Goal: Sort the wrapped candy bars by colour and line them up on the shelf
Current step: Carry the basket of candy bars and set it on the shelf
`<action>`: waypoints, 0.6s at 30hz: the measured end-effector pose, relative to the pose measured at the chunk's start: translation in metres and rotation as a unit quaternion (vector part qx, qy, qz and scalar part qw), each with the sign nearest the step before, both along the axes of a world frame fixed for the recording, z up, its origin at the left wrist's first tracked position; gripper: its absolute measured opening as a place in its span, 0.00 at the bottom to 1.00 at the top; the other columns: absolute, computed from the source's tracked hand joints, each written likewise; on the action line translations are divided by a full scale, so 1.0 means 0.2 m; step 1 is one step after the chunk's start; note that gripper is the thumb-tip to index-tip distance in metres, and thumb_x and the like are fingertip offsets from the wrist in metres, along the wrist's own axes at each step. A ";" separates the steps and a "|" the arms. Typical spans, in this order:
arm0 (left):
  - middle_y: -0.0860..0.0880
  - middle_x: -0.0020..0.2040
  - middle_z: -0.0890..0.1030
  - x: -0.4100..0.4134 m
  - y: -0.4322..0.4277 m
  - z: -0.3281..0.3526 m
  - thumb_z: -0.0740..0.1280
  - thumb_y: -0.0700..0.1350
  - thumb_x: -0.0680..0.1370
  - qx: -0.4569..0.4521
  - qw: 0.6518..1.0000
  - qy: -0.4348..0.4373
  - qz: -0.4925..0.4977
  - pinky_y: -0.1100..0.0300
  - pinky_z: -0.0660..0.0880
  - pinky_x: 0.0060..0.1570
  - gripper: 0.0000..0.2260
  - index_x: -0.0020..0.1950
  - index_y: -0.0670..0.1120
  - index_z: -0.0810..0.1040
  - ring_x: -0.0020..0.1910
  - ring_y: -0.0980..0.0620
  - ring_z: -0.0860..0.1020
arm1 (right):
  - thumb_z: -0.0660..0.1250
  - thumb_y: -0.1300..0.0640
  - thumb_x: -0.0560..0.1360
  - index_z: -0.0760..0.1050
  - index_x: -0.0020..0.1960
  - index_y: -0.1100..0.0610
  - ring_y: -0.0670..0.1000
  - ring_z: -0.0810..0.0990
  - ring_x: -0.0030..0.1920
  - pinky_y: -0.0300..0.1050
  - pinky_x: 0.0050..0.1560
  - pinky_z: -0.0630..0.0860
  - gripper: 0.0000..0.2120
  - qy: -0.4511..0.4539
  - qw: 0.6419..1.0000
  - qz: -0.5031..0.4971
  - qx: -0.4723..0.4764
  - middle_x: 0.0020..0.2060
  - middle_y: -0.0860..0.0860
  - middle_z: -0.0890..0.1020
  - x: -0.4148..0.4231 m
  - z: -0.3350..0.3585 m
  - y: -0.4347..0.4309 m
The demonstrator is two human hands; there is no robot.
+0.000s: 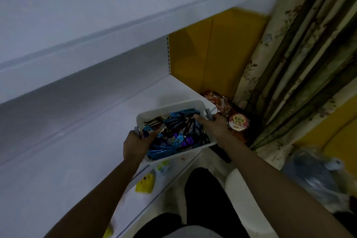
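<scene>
Now a white basket (154, 111) full of candy bars (174, 135), blue, purple and dark, is being held at the front edge of the lower shelf (77, 150), gripped at its left rim by the left hand (136, 146) and at its right handle by the right hand (214, 124).

Single head view, steeply downward, close above shelf (81, 152) and basket (166, 106)
</scene>
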State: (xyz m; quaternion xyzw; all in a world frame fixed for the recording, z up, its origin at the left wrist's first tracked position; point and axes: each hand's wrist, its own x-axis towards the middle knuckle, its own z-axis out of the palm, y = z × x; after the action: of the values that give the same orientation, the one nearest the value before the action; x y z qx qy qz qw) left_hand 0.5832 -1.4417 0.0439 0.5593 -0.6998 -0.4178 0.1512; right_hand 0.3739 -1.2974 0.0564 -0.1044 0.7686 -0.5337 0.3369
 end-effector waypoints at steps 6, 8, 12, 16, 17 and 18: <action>0.50 0.29 0.75 -0.08 -0.10 -0.04 0.73 0.63 0.68 0.015 1.000 0.008 -0.016 0.63 0.62 0.24 0.23 0.35 0.43 0.74 0.28 0.55 0.73 | 0.75 0.46 0.69 0.60 0.30 0.54 0.50 0.67 0.30 0.48 0.39 0.61 0.25 0.024 0.999 -0.038 0.021 0.26 0.53 0.62 -0.06 -0.02 -0.12; 0.51 0.27 0.74 -0.09 -0.14 -0.05 0.73 0.62 0.68 0.014 1.000 0.015 -0.008 0.63 0.63 0.24 0.22 0.31 0.45 0.71 0.27 0.55 0.72 | 0.74 0.46 0.69 0.62 0.31 0.54 0.50 0.69 0.31 0.45 0.36 0.64 0.23 0.025 0.999 -0.032 0.017 0.27 0.52 0.66 -0.09 -0.04 -0.17; 0.52 0.28 0.76 -0.13 -0.23 -0.07 0.74 0.60 0.69 0.016 0.999 0.045 0.009 0.66 0.64 0.22 0.19 0.33 0.47 0.73 0.27 0.57 0.74 | 0.74 0.44 0.69 0.63 0.32 0.54 0.49 0.68 0.30 0.42 0.31 0.63 0.23 0.050 0.999 -0.013 0.014 0.27 0.51 0.65 -0.15 -0.07 -0.30; 0.49 0.32 0.79 -0.18 -0.31 -0.12 0.75 0.59 0.68 0.033 0.997 0.045 0.049 0.65 0.65 0.23 0.20 0.40 0.43 0.77 0.30 0.55 0.77 | 0.74 0.44 0.69 0.63 0.33 0.54 0.47 0.67 0.27 0.39 0.27 0.64 0.23 0.075 0.995 0.066 0.030 0.27 0.48 0.64 -0.23 -0.10 -0.45; 0.49 0.33 0.79 -0.19 -0.33 -0.14 0.75 0.58 0.68 0.037 0.996 0.044 0.062 0.64 0.66 0.23 0.20 0.43 0.42 0.78 0.31 0.55 0.77 | 0.75 0.45 0.69 0.64 0.32 0.54 0.46 0.67 0.26 0.36 0.25 0.63 0.22 0.079 0.992 0.088 0.034 0.28 0.46 0.65 -0.26 -0.11 -0.50; 0.49 0.34 0.79 -0.21 -0.34 -0.15 0.75 0.57 0.68 0.041 0.995 0.045 0.075 0.64 0.66 0.24 0.20 0.45 0.42 0.78 0.32 0.55 0.77 | 0.75 0.47 0.68 0.65 0.33 0.55 0.45 0.68 0.25 0.34 0.24 0.63 0.21 0.083 0.990 0.110 0.037 0.30 0.44 0.66 -0.29 -0.13 -0.54</action>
State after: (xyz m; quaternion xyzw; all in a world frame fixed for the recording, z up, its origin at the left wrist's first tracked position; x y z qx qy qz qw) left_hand 0.5412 -1.5102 0.0132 0.5968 -0.6305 -0.4583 0.1905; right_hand 0.3156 -1.4052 0.0313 -0.2200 0.7968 -0.4543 0.3320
